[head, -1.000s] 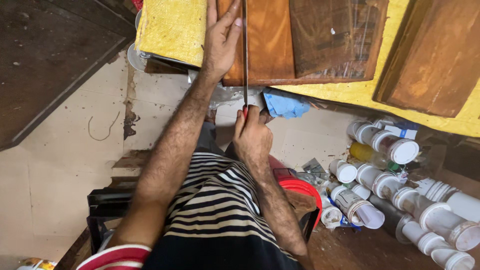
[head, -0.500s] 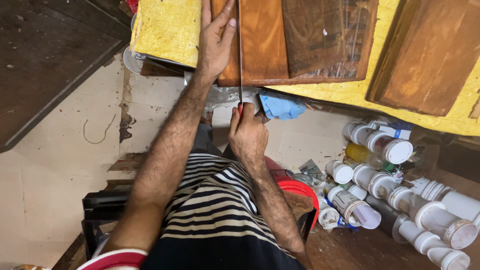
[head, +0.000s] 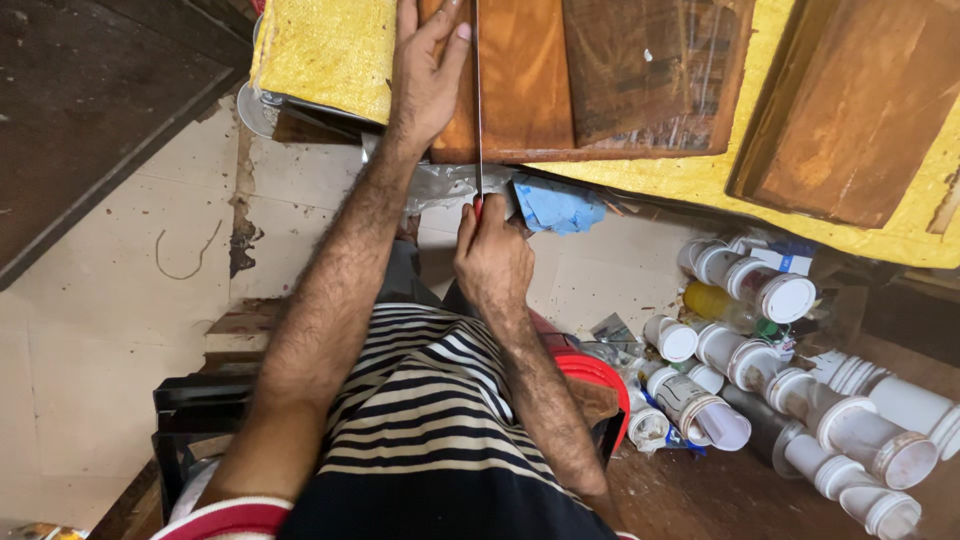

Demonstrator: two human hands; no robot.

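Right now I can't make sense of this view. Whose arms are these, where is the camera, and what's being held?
The camera sits on a person's head and looks down, so both bare arms are that person's own. The left hand lies flat on a reddish-brown wooden board, which rests on a yellow textured surface. The right hand grips the red handle of a thin, straight metal blade that runs across the board beside the left fingers. A crumpled blue cloth sits by the board's near edge. White plastic jars are piled on the floor to the right.
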